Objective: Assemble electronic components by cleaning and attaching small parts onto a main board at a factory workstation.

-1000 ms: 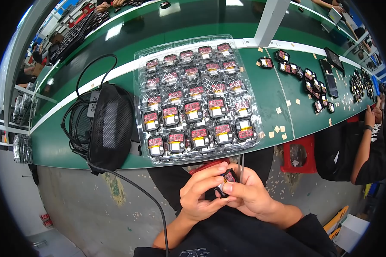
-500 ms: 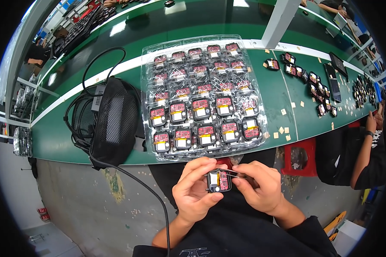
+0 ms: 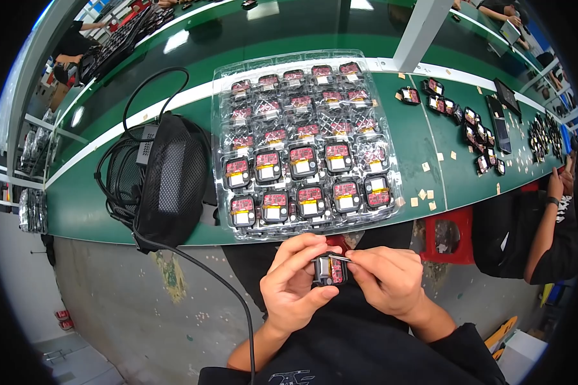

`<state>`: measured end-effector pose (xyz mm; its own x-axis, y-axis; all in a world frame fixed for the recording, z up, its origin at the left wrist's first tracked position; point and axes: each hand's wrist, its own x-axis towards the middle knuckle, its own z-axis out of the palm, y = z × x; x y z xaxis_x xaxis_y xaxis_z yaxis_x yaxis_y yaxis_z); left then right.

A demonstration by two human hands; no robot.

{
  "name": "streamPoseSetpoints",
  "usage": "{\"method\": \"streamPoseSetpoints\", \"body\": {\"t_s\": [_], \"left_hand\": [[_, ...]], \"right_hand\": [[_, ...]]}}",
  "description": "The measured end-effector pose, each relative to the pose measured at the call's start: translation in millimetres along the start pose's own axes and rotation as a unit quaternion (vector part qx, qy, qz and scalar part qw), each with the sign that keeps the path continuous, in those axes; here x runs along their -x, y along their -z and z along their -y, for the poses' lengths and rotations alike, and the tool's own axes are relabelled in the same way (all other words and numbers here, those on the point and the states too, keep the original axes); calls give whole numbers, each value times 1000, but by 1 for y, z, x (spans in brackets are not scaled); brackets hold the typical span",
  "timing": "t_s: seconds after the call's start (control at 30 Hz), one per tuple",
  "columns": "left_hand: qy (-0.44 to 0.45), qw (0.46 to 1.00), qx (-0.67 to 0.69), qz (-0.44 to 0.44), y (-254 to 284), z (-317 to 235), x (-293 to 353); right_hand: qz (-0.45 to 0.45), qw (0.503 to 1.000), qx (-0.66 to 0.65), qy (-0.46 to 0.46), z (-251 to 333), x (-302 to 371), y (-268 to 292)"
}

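Note:
My left hand (image 3: 293, 281) is closed round the edges of a small black device housing (image 3: 338, 274), its open side turned up. Inside it are a red circuit board, a pale rectangular block and a strip of yellow tape. From the right, my right hand (image 3: 392, 277) pinches thin metal tweezers (image 3: 338, 258), their tips over the upper part of the housing. Whether the tips grip anything is too small to tell. Just beyond my hands, a clear plastic tray (image 3: 393, 172) carries rows of similar housings (image 3: 303, 160) with red boards.
A black mesh bag (image 3: 176, 186) with cables lies left of the tray on the green table (image 3: 77, 215). Its black cable hangs down near my left forearm. More housings (image 3: 478, 138) and small pale squares lie to the right. A co-worker's arm (image 3: 546, 231) is at far right, near a red stool (image 3: 448, 240).
The tweezers have shifted to lie flatter across the top of the housing, and my right fingers have drawn closer together. The housing has tilted slightly in my left hand.

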<state>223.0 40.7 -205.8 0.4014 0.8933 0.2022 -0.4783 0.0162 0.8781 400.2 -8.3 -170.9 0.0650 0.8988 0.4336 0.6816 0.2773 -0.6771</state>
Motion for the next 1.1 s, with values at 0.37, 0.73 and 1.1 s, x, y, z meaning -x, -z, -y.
{"method": "streamPoseSetpoints", "body": {"t_s": [0.37, 0.73, 1.1], "left_hand": [[39, 999, 2, -26, -7, -2, 3], [69, 997, 11, -29, -10, -1, 5], [181, 944, 269, -63, -10, -1, 2]], "right_hand": [[-27, 999, -35, -29, -4, 6, -6], [-25, 997, -56, -46, -6, 7, -5], [-3, 897, -378, -231, -7, 22, -10]]}}
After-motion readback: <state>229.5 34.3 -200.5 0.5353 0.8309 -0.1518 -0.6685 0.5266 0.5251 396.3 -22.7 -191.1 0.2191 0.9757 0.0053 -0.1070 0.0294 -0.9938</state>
